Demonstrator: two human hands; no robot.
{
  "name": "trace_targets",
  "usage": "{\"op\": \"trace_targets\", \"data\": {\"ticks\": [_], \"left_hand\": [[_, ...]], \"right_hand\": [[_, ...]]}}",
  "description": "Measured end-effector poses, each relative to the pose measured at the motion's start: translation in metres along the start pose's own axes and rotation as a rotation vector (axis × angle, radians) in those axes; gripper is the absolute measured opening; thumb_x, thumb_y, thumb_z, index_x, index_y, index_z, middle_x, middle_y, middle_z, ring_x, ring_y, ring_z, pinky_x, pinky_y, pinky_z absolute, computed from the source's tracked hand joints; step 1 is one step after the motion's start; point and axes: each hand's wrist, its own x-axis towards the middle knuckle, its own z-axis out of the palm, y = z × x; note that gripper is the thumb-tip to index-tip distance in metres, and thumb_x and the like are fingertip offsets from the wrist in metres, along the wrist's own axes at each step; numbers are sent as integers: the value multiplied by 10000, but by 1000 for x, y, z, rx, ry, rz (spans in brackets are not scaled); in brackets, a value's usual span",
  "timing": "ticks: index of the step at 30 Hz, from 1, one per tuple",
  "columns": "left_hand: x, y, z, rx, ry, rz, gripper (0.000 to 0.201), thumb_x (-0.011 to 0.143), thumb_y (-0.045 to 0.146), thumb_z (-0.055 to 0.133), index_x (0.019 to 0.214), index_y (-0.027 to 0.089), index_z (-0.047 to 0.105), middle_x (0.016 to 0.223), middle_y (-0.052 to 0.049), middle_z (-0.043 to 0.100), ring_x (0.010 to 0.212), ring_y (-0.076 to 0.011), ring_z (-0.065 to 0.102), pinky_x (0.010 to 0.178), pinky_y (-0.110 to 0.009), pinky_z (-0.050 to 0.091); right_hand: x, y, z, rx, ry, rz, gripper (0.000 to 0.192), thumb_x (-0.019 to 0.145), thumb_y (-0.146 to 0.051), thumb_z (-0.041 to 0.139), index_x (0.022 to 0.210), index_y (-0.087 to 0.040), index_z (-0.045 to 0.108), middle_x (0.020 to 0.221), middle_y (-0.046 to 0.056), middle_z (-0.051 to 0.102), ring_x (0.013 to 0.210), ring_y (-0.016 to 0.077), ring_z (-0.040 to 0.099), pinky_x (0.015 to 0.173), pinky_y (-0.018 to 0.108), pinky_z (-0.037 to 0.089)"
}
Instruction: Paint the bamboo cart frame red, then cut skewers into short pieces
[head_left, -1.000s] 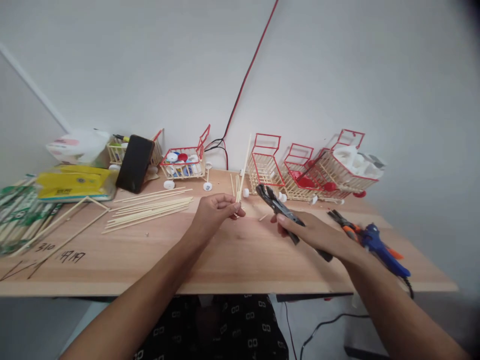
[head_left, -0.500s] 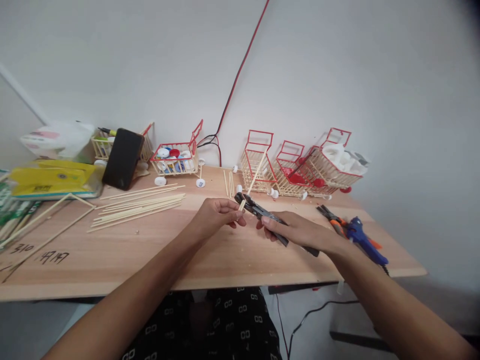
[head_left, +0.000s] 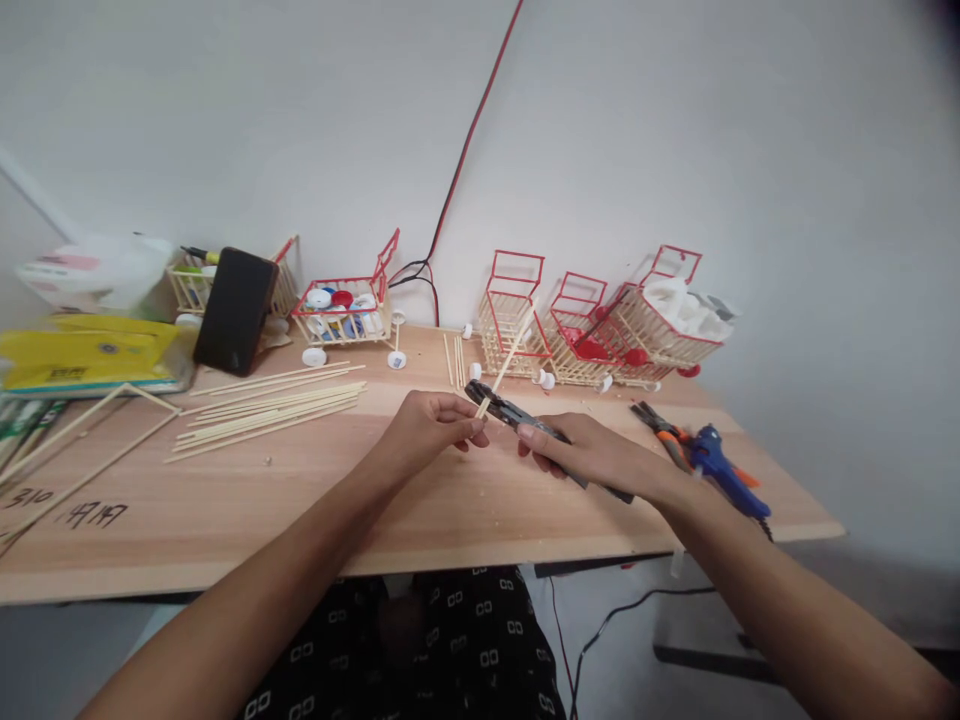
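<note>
Thin pale wooden sticks (head_left: 512, 350) are pinched near their lower end by my left hand (head_left: 439, 424); one of them rises up and to the right. My right hand (head_left: 574, 446) is wrapped round the handles of dark pliers (head_left: 510, 411). The jaws of the pliers sit across the sticks, just above my left fingertips. Behind my hands, a few short sticks (head_left: 454, 361) lie on the wooden table (head_left: 300, 520). A pile of longer sticks (head_left: 266, 412) lies to the left of my left hand.
Small stick-built carts with red edges (head_left: 517, 320) line the wall, one holding bottle caps (head_left: 341, 300). A phone (head_left: 235, 311) leans at the left beside a yellow packet (head_left: 90, 352). Orange-handled pliers (head_left: 660, 432) and a blue glue gun (head_left: 724, 470) lie on the right.
The handles of the pliers have come closer together in my right hand. My left hand still pinches the sticks. The whole view has shifted slightly.
</note>
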Motion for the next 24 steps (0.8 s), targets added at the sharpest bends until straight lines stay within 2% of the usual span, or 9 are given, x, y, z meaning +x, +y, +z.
{"op": "trace_targets", "data": {"ticks": [7,17,24], "left_hand": [[0,2,0,-14,-7,-43,159,719,272,691,798,135,684,715,-72,734,607,-123,636,622,-244,500],[0,-2,-1,-65,-66,-72,165,735,285,704,799,135,683,721,-77,732,631,-132,646,637,-257,507],[2,-2,2,-60,-83,-192,112,743,242,709,742,139,667,709,-72,735,623,-124,652,646,-258,517]], "right_hand": [[-1,-4,1,-28,18,14,594,883,-660,334,812,-150,630,640,36,588,531,104,518,491,226,368],[-1,0,6,-84,87,-12,578,869,-663,358,655,-169,568,605,44,606,541,128,517,519,265,344],[-2,9,13,-120,110,-34,589,878,-671,311,630,-178,518,588,18,540,545,127,450,520,280,299]]}}
